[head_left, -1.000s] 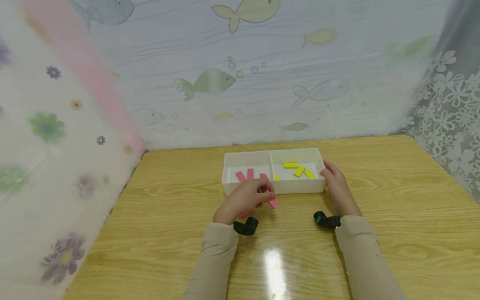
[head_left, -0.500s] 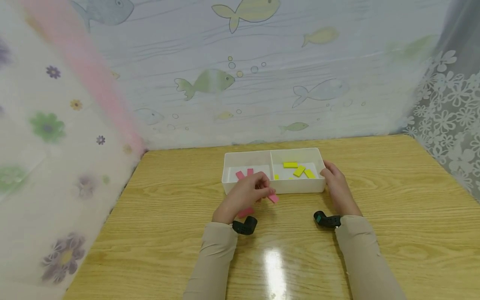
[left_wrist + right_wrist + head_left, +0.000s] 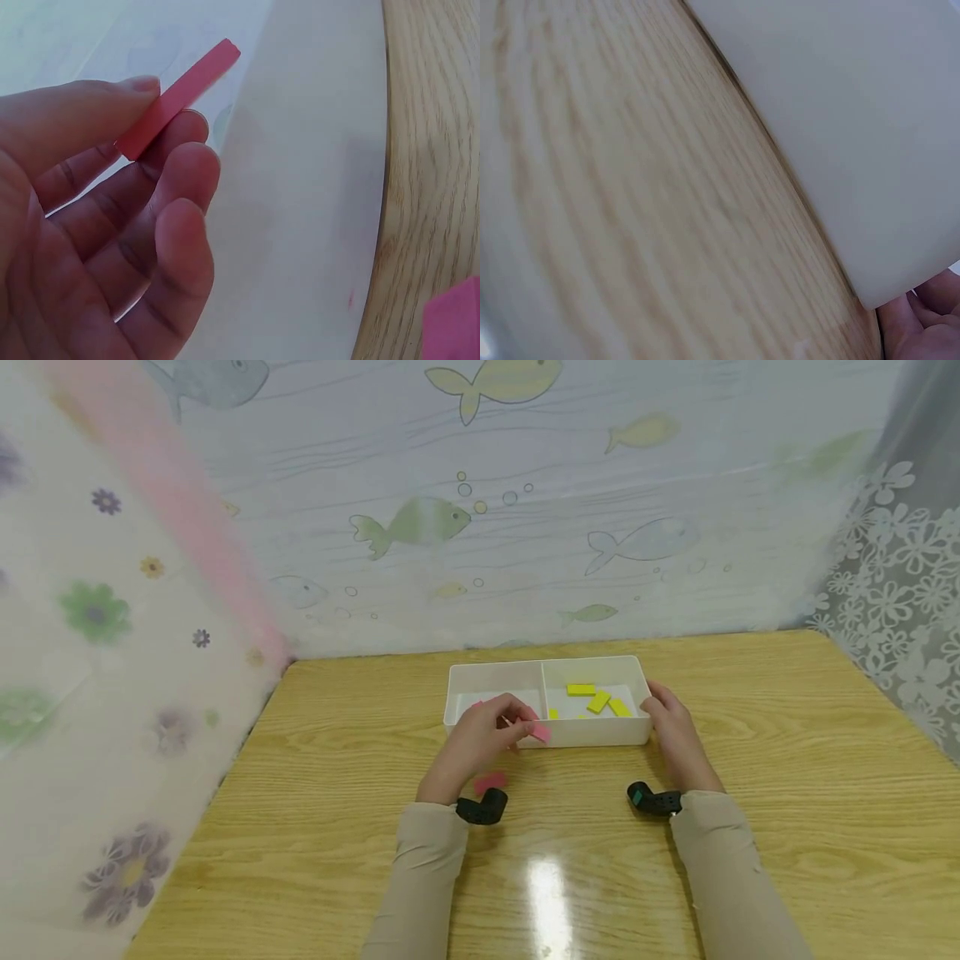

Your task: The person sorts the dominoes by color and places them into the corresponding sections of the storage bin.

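Note:
My left hand (image 3: pixel 480 735) pinches a pink domino block (image 3: pixel 539 732) between thumb and fingers, in front of the white box's front wall. In the left wrist view the same pink domino block (image 3: pixel 180 97) slants up from the thumb tip, with the other fingers loosely curled below. A two-compartment white box (image 3: pixel 600 734) stands on the table. My right hand (image 3: pixel 677 743) grips the box's right end, thumb at the front corner. Only part of the right hand (image 3: pixel 922 326) shows in the right wrist view, at the box's lower corner. Pink blocks in the left compartment are mostly hidden by my left hand.
Several yellow domino blocks (image 3: pixel 598 702) lie scattered in the right compartment. Another pink block (image 3: pixel 491 782) rests on the wooden table (image 3: pixel 315 793), near my left wrist. A fish-patterned curtain (image 3: pixel 525 568) hangs behind the table's back edge.
My left hand has risen and moved slightly left and toward the box, carrying the pinched pink domino block up before the front wall. The right hand and the box have stayed put.

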The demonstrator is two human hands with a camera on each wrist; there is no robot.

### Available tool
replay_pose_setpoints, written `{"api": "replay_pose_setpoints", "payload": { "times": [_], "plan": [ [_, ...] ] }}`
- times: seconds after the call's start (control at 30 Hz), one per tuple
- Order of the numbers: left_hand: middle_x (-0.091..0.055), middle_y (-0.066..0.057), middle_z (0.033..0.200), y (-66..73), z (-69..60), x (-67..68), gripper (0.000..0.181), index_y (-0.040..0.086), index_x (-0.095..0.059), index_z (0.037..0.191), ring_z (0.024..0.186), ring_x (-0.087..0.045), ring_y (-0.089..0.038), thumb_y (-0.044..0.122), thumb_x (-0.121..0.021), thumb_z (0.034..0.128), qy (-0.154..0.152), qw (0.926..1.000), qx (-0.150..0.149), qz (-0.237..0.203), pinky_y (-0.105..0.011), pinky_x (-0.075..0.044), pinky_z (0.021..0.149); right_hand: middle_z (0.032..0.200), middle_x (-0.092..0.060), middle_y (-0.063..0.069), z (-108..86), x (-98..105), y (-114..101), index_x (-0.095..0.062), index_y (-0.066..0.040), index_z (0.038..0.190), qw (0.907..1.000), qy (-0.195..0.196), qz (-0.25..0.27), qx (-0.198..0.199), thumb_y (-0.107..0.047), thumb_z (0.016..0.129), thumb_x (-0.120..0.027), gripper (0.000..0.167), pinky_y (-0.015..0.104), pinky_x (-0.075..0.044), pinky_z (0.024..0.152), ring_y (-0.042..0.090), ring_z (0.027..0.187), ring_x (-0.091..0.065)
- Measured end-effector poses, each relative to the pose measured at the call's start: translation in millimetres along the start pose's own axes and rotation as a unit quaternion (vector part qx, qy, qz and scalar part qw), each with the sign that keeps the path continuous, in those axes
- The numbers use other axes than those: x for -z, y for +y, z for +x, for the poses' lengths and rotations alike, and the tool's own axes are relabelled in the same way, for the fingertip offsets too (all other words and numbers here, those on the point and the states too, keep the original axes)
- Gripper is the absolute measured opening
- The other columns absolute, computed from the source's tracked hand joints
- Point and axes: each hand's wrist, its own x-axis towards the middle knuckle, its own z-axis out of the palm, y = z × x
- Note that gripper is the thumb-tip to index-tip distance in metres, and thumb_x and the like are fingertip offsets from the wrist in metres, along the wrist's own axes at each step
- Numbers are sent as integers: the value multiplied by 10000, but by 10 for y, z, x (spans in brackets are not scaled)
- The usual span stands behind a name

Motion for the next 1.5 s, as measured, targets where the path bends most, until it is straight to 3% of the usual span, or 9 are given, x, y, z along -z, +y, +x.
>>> {"api": "replay_pose_setpoints", "payload": {
  "times": [0.4,0.53,0.67,0.9,1.1,1.27,1.5],
  "plan": [
    [-617,-24,897,-50,-8,89,158,237,-597,1045,706,-598,-247,260,-531,904,313,9994,140,-23,-320,-471,586,1454,-183,84,13,5,21,-197,-115,1426,10000,21,-9,-9,-254,927,-320,532,469,-169,1022,244,1297,-168],
    [-603,-26,923,-73,-21,133,170,250,-594,1063,680,-587,-287,243,-531,905,566,9983,146,-62,-334,-467,564,1457,-178,78,21,-2,17,-192,-114,1427,10000,48,-40,-38,-244,928,-321,532,475,-154,1030,243,1308,-154],
    [-587,51,933,-84,-31,170,170,283,-597,1055,650,-573,-306,260,-549,894,894,9958,216,-26,-325,-445,524,1457,-180,82,36,-6,16,-197,-109,1425,10000,73,-41,-54,-234,925,-326,531,476,-147,1033,243,1312,-147],
    [-572,74,923,-109,-42,213,174,255,-611,1042,639,-560,-326,295,-569,878,1176,9925,337,10,-322,-451,520,1458,-173,82,29,3,26,-192,-113,1427,10000,42,-24,-53,-245,928,-322,532,476,-148,1033,247,1312,-144],
    [-562,52,910,-169,-42,256,165,226,-609,1014,619,-552,-287,305,-572,874,1539,9871,437,90,-308,-455,529,1455,-183,77,26,7,28,-194,-119,1426,10000,51,2,-18,-241,928,-321,528,467,-160,1031,239,1305,-162],
    [-568,51,926,-211,-58,288,168,233,-611,1005,605,-530,-198,329,-560,878,1842,9804,694,67,-292,-461,546,1457,-178,83,25,9,29,-187,-115,1428,10000,26,-4,29,-231,927,-314,530,477,-157,1028,249,1305,-160],
    [-579,65,958,-235,-75,321,151,254,-615,1025,550,-501,-203,272,-521,908,1987,9760,876,148,-302,-426,493,1455,-183,79,20,5,21,-192,-116,1427,10000,53,-32,-47,-237,928,-320,529,470,-158,1033,243,1305,-163]
  ]
}}
